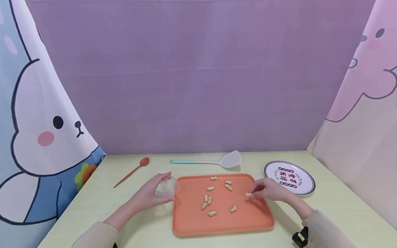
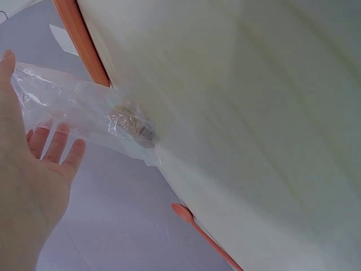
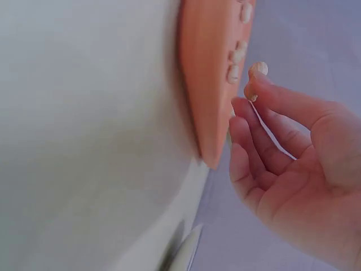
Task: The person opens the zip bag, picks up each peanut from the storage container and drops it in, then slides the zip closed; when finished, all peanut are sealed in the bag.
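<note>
My left hand [image 1: 149, 194] holds a clear plastic bag [image 1: 166, 188] by its mouth, thumb and fingers spread apart at the tray's left edge. In the left wrist view, brown peanuts [image 2: 131, 123] lie at the bag's lower end. Over the right part of the orange tray [image 1: 252, 220], my right hand [image 1: 272, 189] pinches one peanut [image 3: 259, 69] between thumb and fingertips. Several more peanuts are scattered on the tray, among them a small cluster [image 1: 206, 201] left of its middle and a single peanut [image 1: 233, 208] toward the front.
Behind the tray lies a white spatula [image 1: 231, 159] with a mint handle. A red spoon [image 1: 144, 162] rests at the back left. To the right of the tray, a white plate [image 1: 304, 186] with a dark rim and red lettering stands on the pale table [image 1: 150, 239].
</note>
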